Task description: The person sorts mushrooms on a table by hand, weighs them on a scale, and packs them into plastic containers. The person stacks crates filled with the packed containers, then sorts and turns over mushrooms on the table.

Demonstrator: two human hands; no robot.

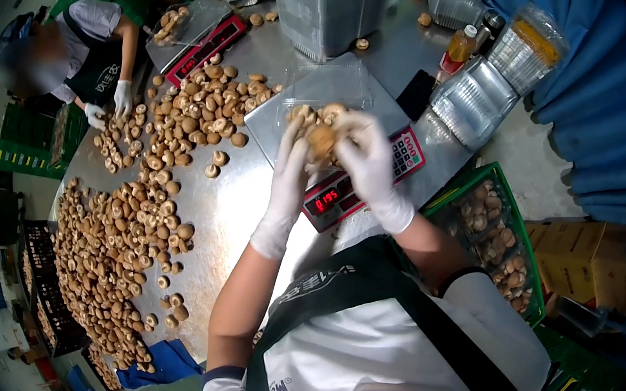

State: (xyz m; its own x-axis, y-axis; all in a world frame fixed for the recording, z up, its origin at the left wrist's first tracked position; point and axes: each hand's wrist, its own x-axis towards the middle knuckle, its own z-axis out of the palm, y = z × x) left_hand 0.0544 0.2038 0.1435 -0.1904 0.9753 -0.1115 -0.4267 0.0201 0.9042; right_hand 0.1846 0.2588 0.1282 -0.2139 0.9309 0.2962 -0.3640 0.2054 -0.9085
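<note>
Both my hands wear white gloves and come together over a digital scale with a red front and a lit display. My left hand curls around the left side of some brown mushrooms. From the other side, my right hand closes on them with thumb and fingers. Under and behind the hands is a clear plastic box, its lid raised, holding more mushrooms. The fingers partly hide the box and its contents. The display appears to read 0.195.
Loose mushrooms spread over the metal table's left side. Stacked clear boxes stand at the back. A phone, bottles and more boxes lie right. A green crate holds packed mushrooms. A gloved co-worker handles mushrooms beside another scale.
</note>
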